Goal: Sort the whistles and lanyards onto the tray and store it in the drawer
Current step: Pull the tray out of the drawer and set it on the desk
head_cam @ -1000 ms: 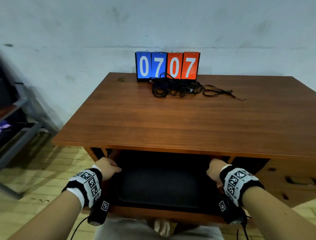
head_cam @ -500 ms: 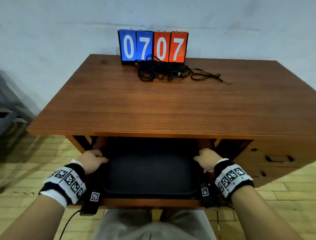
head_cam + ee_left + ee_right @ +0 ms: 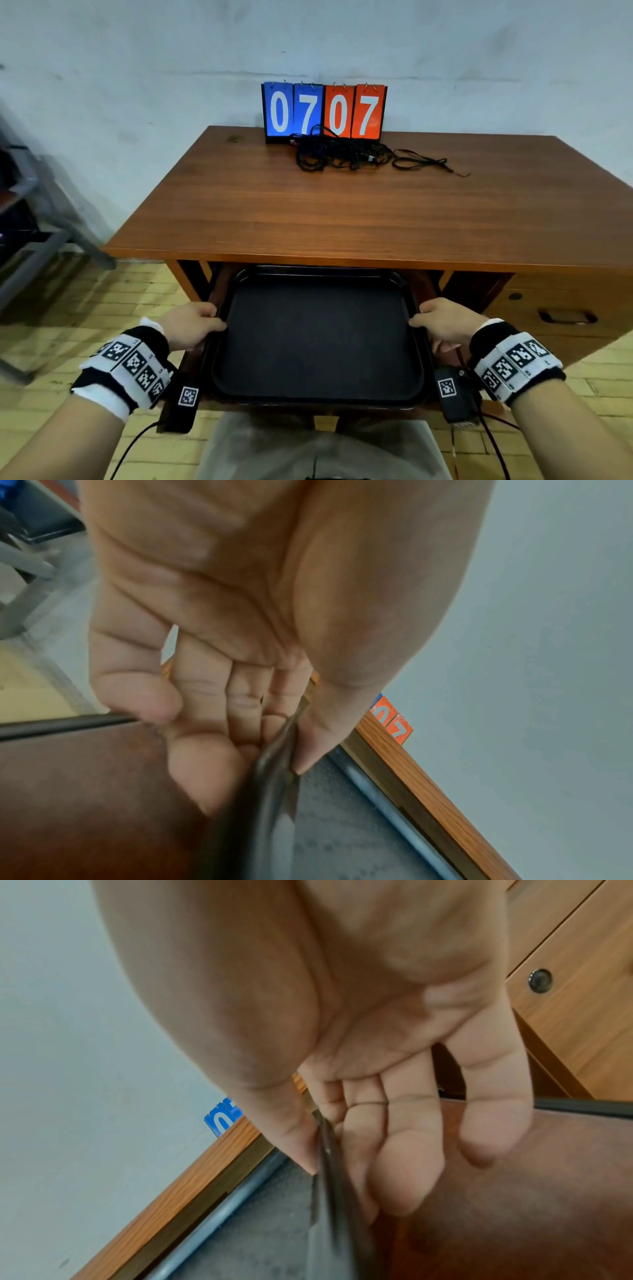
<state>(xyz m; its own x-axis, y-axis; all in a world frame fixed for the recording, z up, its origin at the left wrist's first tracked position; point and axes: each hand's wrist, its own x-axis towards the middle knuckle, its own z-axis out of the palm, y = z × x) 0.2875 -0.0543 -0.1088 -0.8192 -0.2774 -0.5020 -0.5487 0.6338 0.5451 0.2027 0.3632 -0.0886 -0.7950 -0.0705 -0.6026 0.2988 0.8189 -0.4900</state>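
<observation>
Now: both hands on the tray, tray in the open drawer

Head view. The black tray [image 3: 317,399] lies in the pulled-out drawer [image 3: 424,289], at 6 o'clock in frame, and its far rim is just under the front edge of the desk [image 3: 342,219]. Cannot tell whether it rests on the drawer bottom or is lifted off it.

The left hand [image 3: 186,325] grips the tray's 9 o'clock rim. The right hand [image 3: 445,322] grips the 3 o'clock rim. The wrist views agree with this. On the left side the thumb lies on top of the rim and the fingers [image 3: 205,764] curl underneath, pinching the edge. On the right side the grip is the same, thumb above and fingers [image 3: 404,1164] below.

The lanyards [image 3: 342,156] are a black tangle at 12 o'clock on the desk, well apart from the tray. One cord trails out toward 3 o'clock. Any whistles in the tangle are too small to make out.

The scoreboard [image 3: 323,111] stands upright just behind the tangle at the desk's far edge. It reads 07 in blue and 07 in red.
</observation>
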